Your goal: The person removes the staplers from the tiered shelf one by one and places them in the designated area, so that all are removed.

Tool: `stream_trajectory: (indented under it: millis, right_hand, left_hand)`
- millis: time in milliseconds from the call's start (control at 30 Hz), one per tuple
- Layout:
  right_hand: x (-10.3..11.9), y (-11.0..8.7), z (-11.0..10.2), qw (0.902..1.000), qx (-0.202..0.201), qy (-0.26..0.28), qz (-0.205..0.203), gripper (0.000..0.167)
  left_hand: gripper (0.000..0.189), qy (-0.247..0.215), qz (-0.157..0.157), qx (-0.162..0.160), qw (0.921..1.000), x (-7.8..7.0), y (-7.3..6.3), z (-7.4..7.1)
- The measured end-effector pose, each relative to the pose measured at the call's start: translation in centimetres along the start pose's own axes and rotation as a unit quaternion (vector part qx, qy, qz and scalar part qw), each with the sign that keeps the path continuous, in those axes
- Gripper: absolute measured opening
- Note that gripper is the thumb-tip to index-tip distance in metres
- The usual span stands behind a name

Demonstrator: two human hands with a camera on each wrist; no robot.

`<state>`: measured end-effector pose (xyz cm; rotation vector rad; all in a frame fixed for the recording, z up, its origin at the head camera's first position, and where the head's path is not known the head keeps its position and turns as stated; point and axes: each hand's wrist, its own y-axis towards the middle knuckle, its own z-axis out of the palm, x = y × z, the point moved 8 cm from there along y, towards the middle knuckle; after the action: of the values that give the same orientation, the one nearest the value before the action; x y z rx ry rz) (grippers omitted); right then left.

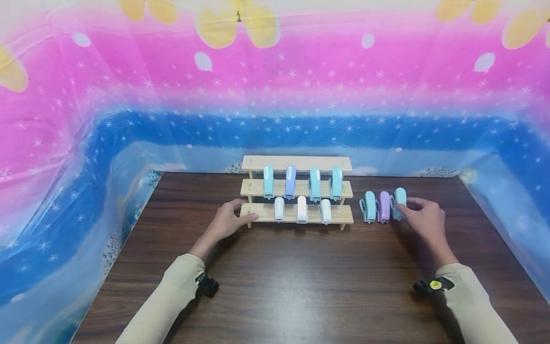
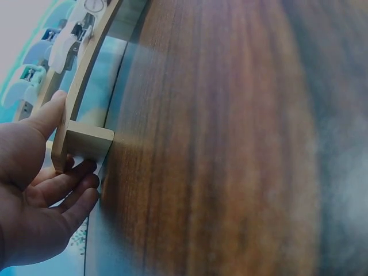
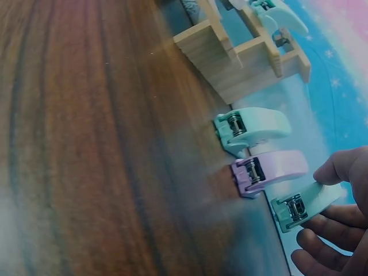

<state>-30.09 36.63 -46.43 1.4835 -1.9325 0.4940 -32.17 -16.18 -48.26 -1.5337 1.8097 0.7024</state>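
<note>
A three-tier wooden rack (image 1: 296,163) stands at the back of the table. Its bottom shelf carries three white mini staplers (image 1: 301,209), and on the middle shelf are several teal and one periwinkle stapler (image 1: 290,181). My left hand (image 1: 229,220) grips the bottom shelf's left end, thumb (image 2: 53,109) on top and fingers below. To the right of the rack, my right hand (image 1: 423,220) pinches a mint green stapler (image 3: 305,206) between thumb and fingers. Beside it on the table are a purple stapler (image 1: 384,207) and another mint green stapler (image 1: 368,207).
The dark wood-grain table (image 1: 296,286) extends in front of the rack. Behind and at both sides hangs a pink and blue cloth (image 1: 301,95) with snowflakes and butterflies. A black wrist strap (image 1: 208,285) sits on the left sleeve, and the right sleeve has one too.
</note>
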Motion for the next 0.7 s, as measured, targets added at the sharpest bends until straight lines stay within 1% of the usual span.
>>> stream_trajectory:
  millis: [100, 333, 700]
  right_hand:
    - [-0.3, 0.0, 0.3, 1.0, -0.003, -0.008, -0.004, 0.065]
    - [-1.0, 0.0, 0.9, 0.9999, 0.002, -0.012, 0.01, 0.064]
    - [-1.3, 0.1, 1.3, 0.9998, 0.005, -0.014, 0.016, 0.064]
  left_hand:
    - [0.06, 0.001, 0.0, 0.0, 1.0, 0.0, 0.0, 0.0]
    - [0.06, 0.001, -0.001, 0.0, 1.0, 0.0, 0.0, 0.0]
    - [0.063, -0.001, -0.005, 0.004, 1.0, 0.1, 0.1, 0.1]
